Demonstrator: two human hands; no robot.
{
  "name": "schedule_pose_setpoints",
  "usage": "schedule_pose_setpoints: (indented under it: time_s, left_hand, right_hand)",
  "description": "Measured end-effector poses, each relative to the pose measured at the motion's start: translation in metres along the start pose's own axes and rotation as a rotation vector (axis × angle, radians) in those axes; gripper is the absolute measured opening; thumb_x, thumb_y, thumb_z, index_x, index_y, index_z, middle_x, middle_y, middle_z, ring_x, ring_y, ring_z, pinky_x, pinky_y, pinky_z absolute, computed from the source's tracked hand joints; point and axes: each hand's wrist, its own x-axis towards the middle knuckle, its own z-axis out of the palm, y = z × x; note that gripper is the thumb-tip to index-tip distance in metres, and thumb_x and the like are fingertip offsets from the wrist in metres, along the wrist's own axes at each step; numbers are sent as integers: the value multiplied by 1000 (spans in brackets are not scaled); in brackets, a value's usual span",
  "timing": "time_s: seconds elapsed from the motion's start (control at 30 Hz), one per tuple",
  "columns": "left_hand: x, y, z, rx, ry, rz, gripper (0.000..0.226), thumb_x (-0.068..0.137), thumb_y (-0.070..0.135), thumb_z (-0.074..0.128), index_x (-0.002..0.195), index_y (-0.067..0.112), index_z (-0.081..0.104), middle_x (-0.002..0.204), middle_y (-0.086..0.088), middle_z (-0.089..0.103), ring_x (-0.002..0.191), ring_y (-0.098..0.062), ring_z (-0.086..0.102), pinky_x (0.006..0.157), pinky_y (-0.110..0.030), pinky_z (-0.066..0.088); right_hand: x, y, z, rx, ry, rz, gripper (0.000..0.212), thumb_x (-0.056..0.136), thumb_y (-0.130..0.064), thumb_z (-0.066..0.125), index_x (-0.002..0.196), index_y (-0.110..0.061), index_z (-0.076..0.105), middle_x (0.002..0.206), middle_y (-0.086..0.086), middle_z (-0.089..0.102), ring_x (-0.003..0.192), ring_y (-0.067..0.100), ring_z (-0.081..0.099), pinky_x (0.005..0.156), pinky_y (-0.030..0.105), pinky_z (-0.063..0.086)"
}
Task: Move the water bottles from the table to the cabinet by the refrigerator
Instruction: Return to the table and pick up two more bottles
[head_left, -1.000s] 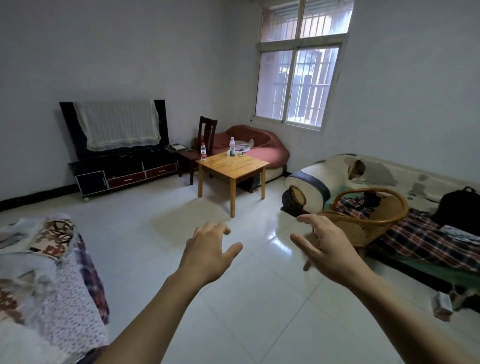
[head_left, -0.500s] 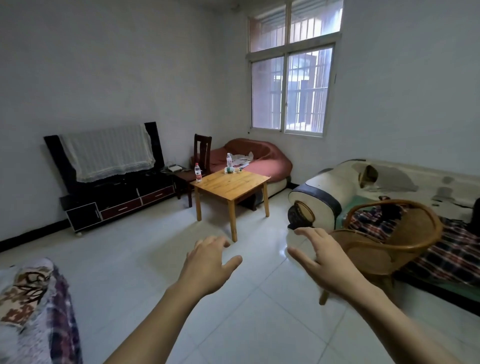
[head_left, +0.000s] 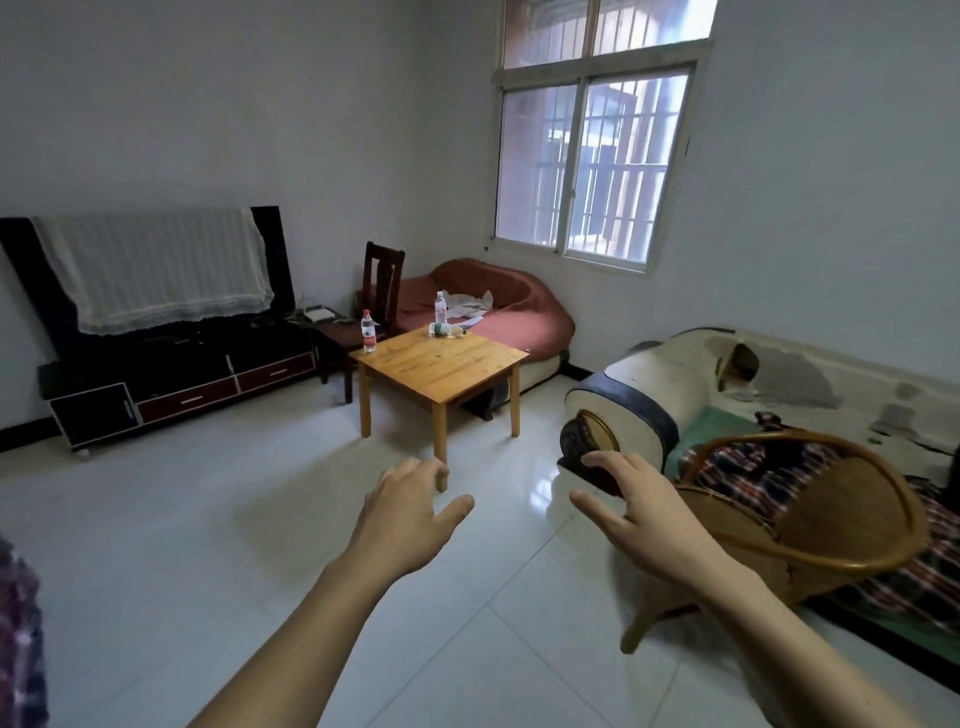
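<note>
A small wooden table (head_left: 441, 366) stands across the room on the white tile floor. Three water bottles are on it: one upright with a red label (head_left: 368, 331) at the left corner, one upright (head_left: 440, 308) at the far edge, and one lying on its side (head_left: 447, 329) beside it. My left hand (head_left: 410, 512) and my right hand (head_left: 639, 506) are stretched out in front of me, fingers relaxed and holding nothing, well short of the table. No refrigerator or cabinet beside one is in view.
A black TV stand (head_left: 171, 374) with a cloth-covered screen lines the left wall. A dark wooden chair (head_left: 383, 283) and a red sofa (head_left: 498, 306) sit behind the table. A white sofa (head_left: 675, 384) and a wicker chair (head_left: 810, 514) are on the right.
The view has come closer to the table and swung left; the table and bottles look larger. Both hands stay outstretched and empty.
</note>
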Motion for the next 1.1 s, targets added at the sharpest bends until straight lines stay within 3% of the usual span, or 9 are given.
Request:
schedule_pose_setpoints:
  time_s: [0.13,0.33,0.47,0.63,0.73,0.8,0.9,1.03,1.1]
  left_hand:
    - [81,-20,-4,-61,44,25,53,89,57,58,132,25,51,133,5,53,121,-16,48,97,-37,48]
    - [184,-47,-1,-82,35,75,51,91,56,56,131,26,49,133,5,52,120,-15,46,95,-34,48]
    - [235,-61,18,-122,-32,48,47,91,56,56,127,28,51,133,7,51,118,-13,47,94,-34,49]
    - [309,-70,49,-104,-68,29,45,91,56,57,126,29,51,132,8,51,117,-12,48,94,-34,50]
    - [366,-64,66,-71,-75,19,46,90,57,56,127,29,51,132,8,51,117,-13,47,94,-34,49]
    - [404,-58,72,-47,-60,17,47,90,57,56,128,29,51,132,9,51,119,-12,46,96,-34,48]
    - [463,-46,73,-34,-36,8,49,91,55,56,132,28,50,132,10,51,120,-11,46,94,-31,49]
    - [538,-36,74,-31,8,2,49,91,54,57,132,28,50,132,10,50,120,-11,46,97,-33,48]
    - [570,-33,81,-36,-1,-10,49,91,54,57,132,28,50,133,9,50,120,-11,46,97,-34,48]
  right_hand:
    - [74,-12,-4,-56,46,-16,53,91,-53,54,136,-24,50,132,-3,53,115,8,49,94,22,39]
    - [171,-9,17,-83,101,-20,53,90,-59,50,133,-28,52,134,-6,54,121,12,50,99,28,42]
    - [220,8,41,-58,52,7,54,90,-58,49,134,-28,50,125,-6,54,108,7,51,85,15,38]
    - [299,48,65,-6,70,26,49,91,-55,53,132,-28,52,122,-8,55,105,5,51,78,7,38]
    - [355,75,81,45,87,-7,48,91,-55,52,132,-30,51,129,-11,53,118,8,49,94,22,42]
    - [392,93,86,84,79,-11,48,92,-55,52,133,-31,50,132,-11,52,116,8,49,98,29,43]
    - [451,117,86,114,56,6,49,92,-56,52,134,-32,48,129,-9,53,96,5,51,86,25,42]
    - [519,143,83,108,57,-36,47,94,-53,53,135,-30,48,131,-11,52,120,9,48,93,25,39]
    - [547,155,84,110,47,-36,48,94,-52,53,135,-29,48,132,-10,52,121,9,47,95,26,41]
